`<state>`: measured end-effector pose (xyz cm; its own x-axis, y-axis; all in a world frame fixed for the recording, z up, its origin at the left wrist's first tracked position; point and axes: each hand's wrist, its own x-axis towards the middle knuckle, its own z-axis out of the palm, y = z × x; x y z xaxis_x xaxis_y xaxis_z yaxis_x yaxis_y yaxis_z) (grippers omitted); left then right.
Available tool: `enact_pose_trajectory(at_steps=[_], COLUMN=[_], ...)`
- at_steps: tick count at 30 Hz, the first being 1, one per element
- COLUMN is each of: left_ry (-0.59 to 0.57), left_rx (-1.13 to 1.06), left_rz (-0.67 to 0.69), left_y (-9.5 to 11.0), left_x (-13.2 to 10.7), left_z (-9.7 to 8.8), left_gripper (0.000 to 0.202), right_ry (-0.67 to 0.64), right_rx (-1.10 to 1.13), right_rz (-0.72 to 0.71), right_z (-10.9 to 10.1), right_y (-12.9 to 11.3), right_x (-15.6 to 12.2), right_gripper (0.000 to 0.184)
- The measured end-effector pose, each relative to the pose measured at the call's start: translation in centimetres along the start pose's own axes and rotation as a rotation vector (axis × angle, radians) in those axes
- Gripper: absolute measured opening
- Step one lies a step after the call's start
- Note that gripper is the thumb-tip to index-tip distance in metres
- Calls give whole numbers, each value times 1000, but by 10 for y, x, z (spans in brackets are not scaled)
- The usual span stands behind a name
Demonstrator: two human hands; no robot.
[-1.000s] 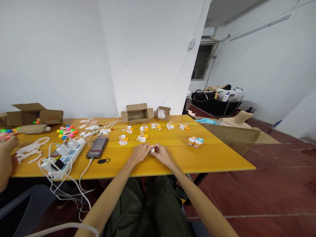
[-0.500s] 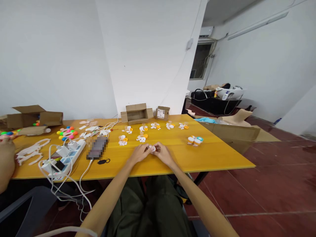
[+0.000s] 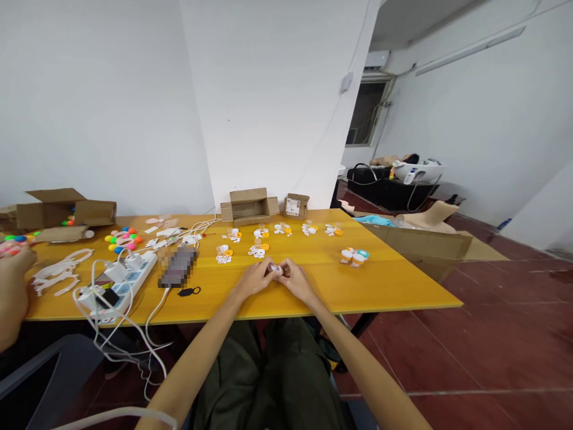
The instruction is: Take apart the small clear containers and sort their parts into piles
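Note:
My left hand (image 3: 257, 279) and my right hand (image 3: 295, 279) meet above the front of the yellow table (image 3: 371, 289). Between their closed fingers they hold a small clear-and-white round container (image 3: 276, 270), partly covered by the fingertips. Beyond them lie several small sets of clear cups, white perforated discs and orange rings, the nearest being one set (image 3: 258, 251) and another set (image 3: 224, 258). To the right of my hands stands a tight cluster of small jars (image 3: 355, 257) with white, orange and teal parts.
On the left are a power strip (image 3: 128, 289) with tangled white cables, a blurred-out device (image 3: 178, 267), a black ring-ended tag (image 3: 189, 291) and colourful balls (image 3: 125, 239). Cardboard boxes (image 3: 249, 210) line the wall. Another person's hand (image 3: 15, 278) is at the far left.
My hands stay in nearly the same spot, and the container between my fingers has turned slightly. The other person's hand at the left has shifted a little, with pinkish balls now showing beside it.

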<state>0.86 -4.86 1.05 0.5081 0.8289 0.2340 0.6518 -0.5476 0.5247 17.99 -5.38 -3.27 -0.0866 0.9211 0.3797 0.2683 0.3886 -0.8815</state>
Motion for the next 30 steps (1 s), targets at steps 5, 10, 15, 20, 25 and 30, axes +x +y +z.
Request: enact_pose_trajectory(at_steps=[5,10,15,20,25,30], left_ry=[0,-28,11,34,3,21], left_rx=[21,-28,23,34,-25,-7], left_rz=[-21,54,17,8,49,-18], left_y=[1,3,2,2,3,2], left_x=[-3,-4,0,-2,-3,-1], left_z=[0,-3,-1,-1,-3,-1], left_gripper=[32,41,29,34,30,26], right_ry=[-4,1,-4,-8,-1,-10], right_rx=[52,146,119,97,90,49], right_rz=[20,73,72,42,34,5], right_z=[-1,-1,0,0,-1,-2], right_y=[3,5,4,5,1,-3], right_x=[2,4,3,2,1,0], right_gripper=[26,33,36,32,27,26])
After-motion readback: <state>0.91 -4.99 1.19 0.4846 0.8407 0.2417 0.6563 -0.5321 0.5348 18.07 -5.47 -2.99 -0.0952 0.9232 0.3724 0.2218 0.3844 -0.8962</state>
